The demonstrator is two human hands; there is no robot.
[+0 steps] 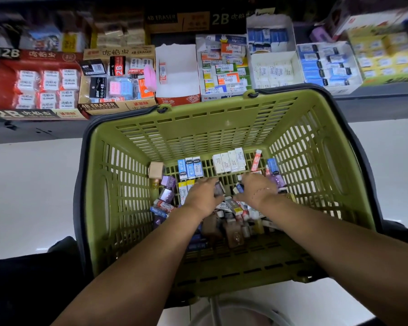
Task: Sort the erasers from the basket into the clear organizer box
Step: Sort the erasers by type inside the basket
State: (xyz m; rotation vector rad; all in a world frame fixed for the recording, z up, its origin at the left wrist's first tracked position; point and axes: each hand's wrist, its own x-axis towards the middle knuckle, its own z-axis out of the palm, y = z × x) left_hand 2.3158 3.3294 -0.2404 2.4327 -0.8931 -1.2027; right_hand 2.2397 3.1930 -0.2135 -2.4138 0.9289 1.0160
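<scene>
Fig.: both hands inside the green basket (222, 128), head view. The L hand (201, 198) and R hand (257, 189) meet over the loose eraser pile (233, 222), which covers the basket floor at centre and toward the near side. L hand: fingers curled, apparently pinching a dark eraser (219, 188) at its fingertips, on the hand's far-right side; the eraser's long axis runs approx. near-to-far. R hand: knuckles up, fingers bent down and pointing left toward a blue-and-white eraser (238, 187) just beside them; whether it grips anything cannot be told, since the palm hides the contact. The two hands sit just beside each other w/ the dark eraser between them, so the L hand is the nearer one for it. Farther along the floor, two tidy rows stand side by side: blue erasers (190, 167) far of the L hand, white erasers (229, 162) far and between both hands, long axes near-to-far. Beyond the basket's far wall, the shelf (375, 107) carries open cartons of erasers, incl. a nearly empty white carton (177, 74); no clear organizer box can be picked out w/ certainty. Judgement: sorting is at an early stage, and the next lift probably goes up and far, over that far wall.
</scene>
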